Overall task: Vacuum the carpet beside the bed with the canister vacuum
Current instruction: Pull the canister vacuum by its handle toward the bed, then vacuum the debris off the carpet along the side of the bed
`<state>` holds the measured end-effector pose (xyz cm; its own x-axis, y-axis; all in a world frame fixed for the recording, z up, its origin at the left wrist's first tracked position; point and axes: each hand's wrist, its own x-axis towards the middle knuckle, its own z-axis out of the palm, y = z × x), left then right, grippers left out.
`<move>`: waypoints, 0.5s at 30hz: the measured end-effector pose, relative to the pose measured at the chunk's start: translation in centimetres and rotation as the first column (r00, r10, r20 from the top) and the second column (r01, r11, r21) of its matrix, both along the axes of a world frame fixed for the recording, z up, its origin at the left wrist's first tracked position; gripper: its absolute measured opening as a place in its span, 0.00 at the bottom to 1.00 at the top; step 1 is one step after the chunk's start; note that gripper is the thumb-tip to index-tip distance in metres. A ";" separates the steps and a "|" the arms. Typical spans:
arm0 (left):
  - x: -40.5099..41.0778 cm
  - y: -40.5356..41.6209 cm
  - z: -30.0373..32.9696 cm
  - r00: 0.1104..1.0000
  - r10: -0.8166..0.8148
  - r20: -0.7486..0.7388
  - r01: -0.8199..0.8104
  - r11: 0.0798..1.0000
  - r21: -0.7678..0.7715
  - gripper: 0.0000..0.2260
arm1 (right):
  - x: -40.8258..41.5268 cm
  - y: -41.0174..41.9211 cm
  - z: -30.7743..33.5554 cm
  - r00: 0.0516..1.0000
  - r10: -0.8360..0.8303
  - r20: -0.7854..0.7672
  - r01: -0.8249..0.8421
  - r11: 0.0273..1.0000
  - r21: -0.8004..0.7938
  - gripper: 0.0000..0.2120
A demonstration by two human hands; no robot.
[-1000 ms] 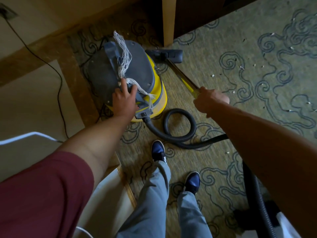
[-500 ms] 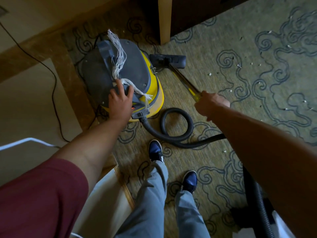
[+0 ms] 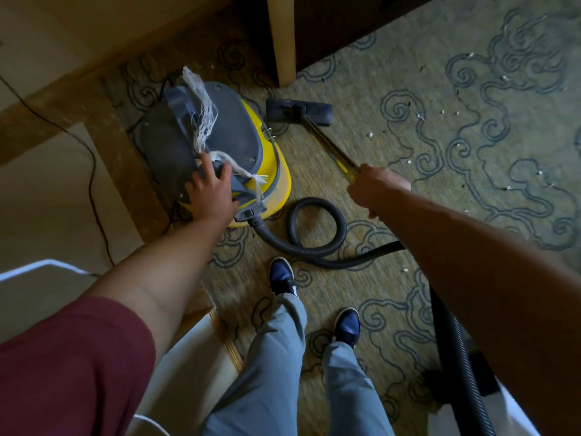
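Observation:
A yellow canister vacuum point(image 3: 273, 158) with a grey lid stands on the patterned carpet point(image 3: 471, 136). White frayed string point(image 3: 202, 116) is tied to its grey handle. My left hand point(image 3: 210, 191) lies on the near end of that handle, fingers spread over it. My right hand point(image 3: 375, 188) is shut on the yellow-brown wand point(image 3: 327, 141), which slopes down to the black floor head point(image 3: 298, 111) flat on the carpet right of the canister. A black hose point(image 3: 317, 229) loops from the canister's front and runs off to the right under my arm.
White crumbs point(image 3: 419, 116) dot the carpet on the right. A light wooden furniture leg point(image 3: 283, 39) stands just behind the floor head. A black cable point(image 3: 94, 184) trails over the beige floor on the left. My feet point(image 3: 283, 278) are behind the canister; white bedding point(image 3: 201, 357) lies at bottom left.
My left hand has slid slightly along the canister handle and spread flatter. The floor head has edged a little right, away from the canister. The view has shifted slightly.

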<state>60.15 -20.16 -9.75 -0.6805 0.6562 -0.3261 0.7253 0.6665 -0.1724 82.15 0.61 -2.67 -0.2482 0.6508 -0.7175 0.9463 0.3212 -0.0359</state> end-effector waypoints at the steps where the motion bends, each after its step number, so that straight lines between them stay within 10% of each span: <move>1: 0.3 0.7 0.8 0.999 0.030 0.012 -0.030 1.000 0.004 0.34 | 0.7 0.0 0.9 1.000 -0.014 -0.007 0.014 1.000 -0.001 0.16; 9: 10.3 7.9 6.7 0.977 0.019 0.214 -0.041 0.994 0.098 0.26 | 7.8 -1.6 9.4 0.991 -0.099 -0.092 0.103 0.994 0.043 0.18; 12: 16.5 11.3 9.6 0.616 0.508 0.602 -0.650 0.759 0.025 0.26 | 11.3 -2.6 12.9 0.991 -0.105 -0.081 0.114 0.988 0.103 0.18; 15: 23.1 13.0 12.0 0.283 0.551 0.785 -0.794 0.594 -0.131 0.31 | 15.3 -3.9 15.7 0.985 -0.151 -0.080 0.161 0.978 0.135 0.18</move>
<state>83.21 -7.20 2.30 -0.5380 0.2056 -0.8175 -0.2312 0.8966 0.3776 97.45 -3.29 12.98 -0.1815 0.7783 -0.6011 0.9819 0.1766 -0.0679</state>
